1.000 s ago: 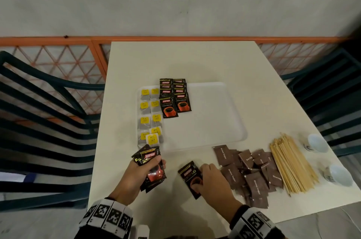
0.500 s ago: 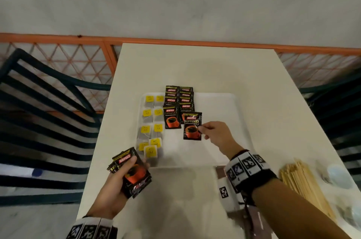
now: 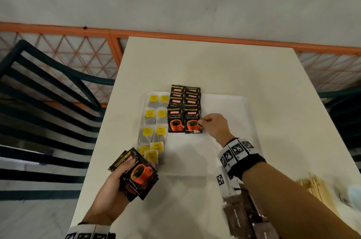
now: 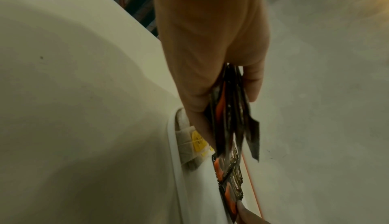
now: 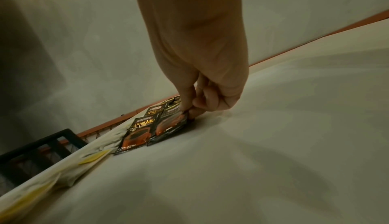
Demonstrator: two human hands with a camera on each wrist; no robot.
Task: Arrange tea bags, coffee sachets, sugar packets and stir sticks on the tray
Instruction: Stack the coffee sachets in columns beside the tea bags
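The right hand [image 3: 215, 126] pinches the right edge of a coffee sachet [image 3: 193, 121] lying on the tray [image 3: 230, 141]; the left hand [image 3: 115, 186] grips a sachet stack [image 3: 136, 174] near the tray's near-left corner.

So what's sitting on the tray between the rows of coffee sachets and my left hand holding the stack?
The tea bags with yellow tags, in two columns along the tray's left side; the nearest lies by the left hand. Head view shows it.
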